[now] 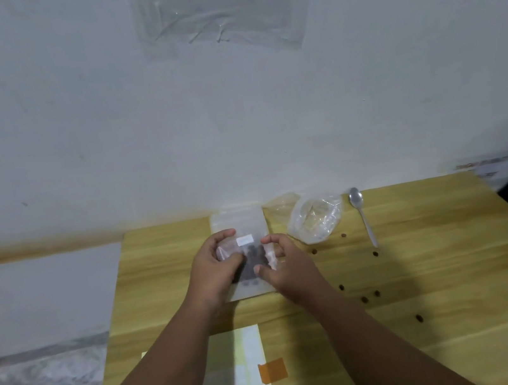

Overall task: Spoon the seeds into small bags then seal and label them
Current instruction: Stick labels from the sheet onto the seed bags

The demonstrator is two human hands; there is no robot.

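Note:
A small clear bag (251,256) with dark seeds inside and a white label (244,239) near its top is held over the wooden table (442,279). My left hand (216,268) grips its left side and my right hand (285,262) pinches its right side between thumb and fingers. Under it lies a stack of flat empty bags (237,223). A crumpled clear plastic bag (315,221) lies to the right, and a metal spoon (362,213) lies beyond that. Several loose brown seeds (365,299) are scattered on the table's right half.
A sheet of pale paper (241,370) with an orange sticker (272,370) lies near the front edge. The table stands against a grey wall (103,133) with a plastic sheet (223,7) taped to it. Floor shows on the left.

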